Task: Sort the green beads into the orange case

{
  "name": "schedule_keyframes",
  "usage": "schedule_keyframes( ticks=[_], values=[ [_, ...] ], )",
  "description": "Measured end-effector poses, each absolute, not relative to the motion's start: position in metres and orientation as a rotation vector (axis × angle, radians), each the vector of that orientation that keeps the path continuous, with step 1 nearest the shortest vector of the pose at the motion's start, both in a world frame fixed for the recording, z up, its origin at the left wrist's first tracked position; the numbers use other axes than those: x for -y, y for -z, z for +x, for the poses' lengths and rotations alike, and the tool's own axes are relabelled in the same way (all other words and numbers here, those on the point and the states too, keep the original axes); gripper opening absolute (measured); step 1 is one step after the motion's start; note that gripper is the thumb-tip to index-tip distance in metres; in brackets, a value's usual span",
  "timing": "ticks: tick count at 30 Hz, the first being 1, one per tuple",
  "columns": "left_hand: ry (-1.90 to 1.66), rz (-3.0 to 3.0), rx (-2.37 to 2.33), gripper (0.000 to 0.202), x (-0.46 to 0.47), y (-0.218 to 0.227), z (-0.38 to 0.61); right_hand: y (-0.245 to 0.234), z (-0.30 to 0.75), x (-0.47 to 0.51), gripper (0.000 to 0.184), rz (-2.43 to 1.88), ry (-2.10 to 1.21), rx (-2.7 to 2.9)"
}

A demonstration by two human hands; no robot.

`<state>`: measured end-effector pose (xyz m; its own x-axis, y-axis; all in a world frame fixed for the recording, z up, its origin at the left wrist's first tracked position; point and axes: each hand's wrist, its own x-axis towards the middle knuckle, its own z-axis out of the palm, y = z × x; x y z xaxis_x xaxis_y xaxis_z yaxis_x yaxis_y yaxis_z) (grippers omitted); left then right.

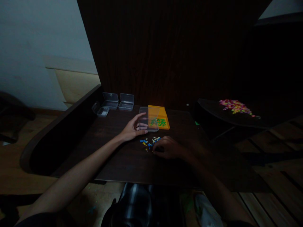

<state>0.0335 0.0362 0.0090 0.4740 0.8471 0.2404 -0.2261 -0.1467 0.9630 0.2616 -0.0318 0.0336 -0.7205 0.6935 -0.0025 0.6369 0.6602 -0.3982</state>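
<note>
My left hand [131, 128] grips the left side of a clear plastic box [148, 125] whose lid stands raised. Behind and to the right of that box is an orange tray [165, 114] with small green pieces [161, 122] in it, partly seen through the clear plastic. Small blue, yellow and pale pieces [145, 142] lie loose on the dark table in front of the box. At their right edge my right hand [166, 147] is down at the tabletop, fingers curled in a pinch. Whatever is between its fingertips is too small to make out.
Three more clear boxes with raised lids, among them a small one [103, 111], stand at the table's back left. A raised dark side panel [59, 132] borders the left. On a dark shelf [210, 115] to the right lies a heap of pink and yellow pieces [236, 107].
</note>
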Motion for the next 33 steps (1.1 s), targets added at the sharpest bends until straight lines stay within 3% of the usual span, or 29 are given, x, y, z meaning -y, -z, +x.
schedule_keyframes(
  ticks=[16, 22, 33],
  values=[
    [-1.026, 1.417, -0.594, 0.085, -0.036, -0.01, 0.035, -0.036, 0.261, 0.029, 0.011, -1.068, -0.646, 2.69],
    [-1.02, 1.424, -0.574, 0.086, -0.035, -0.01, 0.035, -0.052, 0.265, 0.016, 0.024, -1.001, -0.832, 2.409],
    [-0.97, 1.406, -0.536, 0.083, -0.032, -0.012, 0.038, -0.063, 0.261, -0.016, 0.016, -1.314, -0.476, 2.29]
  ],
)
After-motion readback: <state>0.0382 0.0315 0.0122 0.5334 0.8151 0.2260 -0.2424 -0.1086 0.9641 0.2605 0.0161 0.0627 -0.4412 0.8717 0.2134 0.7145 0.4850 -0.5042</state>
